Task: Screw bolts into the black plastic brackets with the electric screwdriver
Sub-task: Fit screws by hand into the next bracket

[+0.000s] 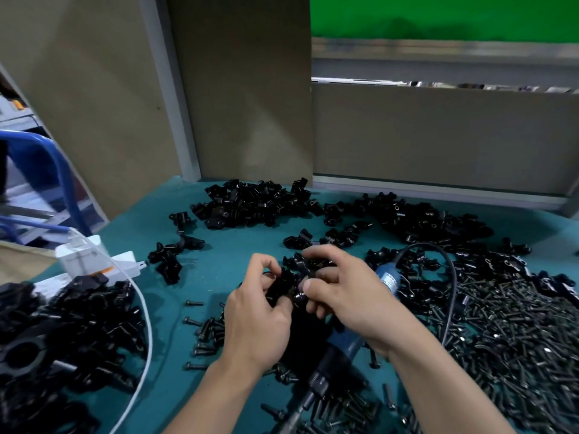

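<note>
Glossy black plastic brackets (250, 203), seemingly dark metal bolts (513, 339).

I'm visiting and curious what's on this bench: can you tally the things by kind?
Hands: 2, left hand and right hand
Held bracket, gripped by both: 1
Electric screwdriver: 1
White cable: 1
Loose brackets and bolts: too many to count
Total counted: 5

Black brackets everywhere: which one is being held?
The bracket gripped between the left hand and right hand at the centre; all others lie loose on the table.
</note>
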Demonstrator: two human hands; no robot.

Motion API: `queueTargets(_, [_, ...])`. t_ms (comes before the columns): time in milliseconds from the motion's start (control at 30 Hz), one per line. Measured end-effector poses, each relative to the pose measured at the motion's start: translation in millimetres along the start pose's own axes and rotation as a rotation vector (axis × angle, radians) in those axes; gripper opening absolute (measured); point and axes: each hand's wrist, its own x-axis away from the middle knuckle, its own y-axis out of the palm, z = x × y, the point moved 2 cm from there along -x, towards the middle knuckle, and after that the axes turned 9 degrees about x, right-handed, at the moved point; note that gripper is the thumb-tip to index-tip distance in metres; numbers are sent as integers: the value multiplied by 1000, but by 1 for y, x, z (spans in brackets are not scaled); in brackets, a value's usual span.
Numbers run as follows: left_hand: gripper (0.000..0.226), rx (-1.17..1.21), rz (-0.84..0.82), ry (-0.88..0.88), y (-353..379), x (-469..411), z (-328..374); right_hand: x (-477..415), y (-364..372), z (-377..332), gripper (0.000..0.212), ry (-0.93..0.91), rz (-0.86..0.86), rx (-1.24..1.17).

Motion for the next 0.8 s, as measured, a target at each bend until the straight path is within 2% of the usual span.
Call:
queueTargets(133, [49, -10, -6, 11, 0, -1, 1, 0, -4, 3, 24, 14, 25, -103])
queueTargets(233, [54, -72, -49, 68, 0, 0, 5, 1, 2, 2, 24, 9, 14, -162])
queueTargets(400, [54, -69, -87, 81, 1, 0, 5, 4, 7, -6, 20, -21, 53, 34])
queueTargets(533, [63, -68, -91, 46, 0, 1, 6, 8, 11, -11, 24, -39, 70, 210])
queueTargets(700, [67, -40, -85, -33, -2, 3, 8, 10, 13, -13, 5, -66, -7, 361])
queueTargets(800, [76, -68, -100, -61, -3, 0, 5, 10, 13, -12, 22, -37, -96, 385])
